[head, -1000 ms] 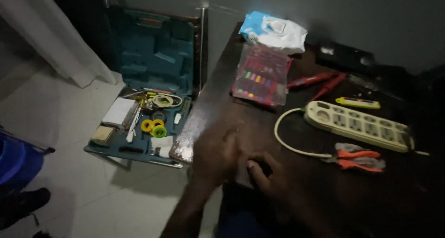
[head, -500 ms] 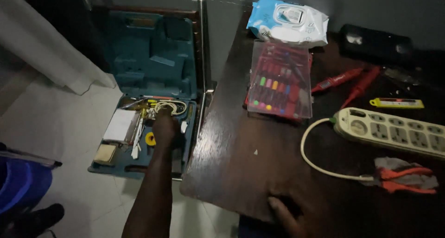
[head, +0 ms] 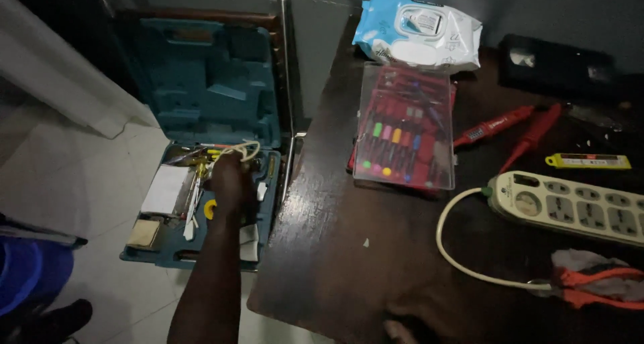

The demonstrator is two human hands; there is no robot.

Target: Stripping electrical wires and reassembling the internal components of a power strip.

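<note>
My left arm reaches down off the dark wooden table (head: 335, 250) into an open teal tool case (head: 208, 102) on the floor. My left hand (head: 229, 178) is low among the tools in the tray, over a coil of pale wire (head: 247, 149) and beside a yellow tape roll (head: 210, 210). Its fingers are hidden in the dim light, so I cannot tell whether it grips anything. Only a sliver of my right hand (head: 401, 330) shows at the bottom edge, resting on the table's near side.
On the table lie a clear case of coloured screwdriver bits (head: 404, 126), a pack of wet wipes (head: 417, 30), two red screwdrivers (head: 510, 126), a yellow utility knife (head: 587, 161), a white power strip (head: 570, 206) and orange-handled pliers (head: 597, 283). A white box (head: 166, 188) sits in the case.
My left hand left the table, went down into the tool case, and has pushed a little further in. My right hand has slid nearly out of view.
</note>
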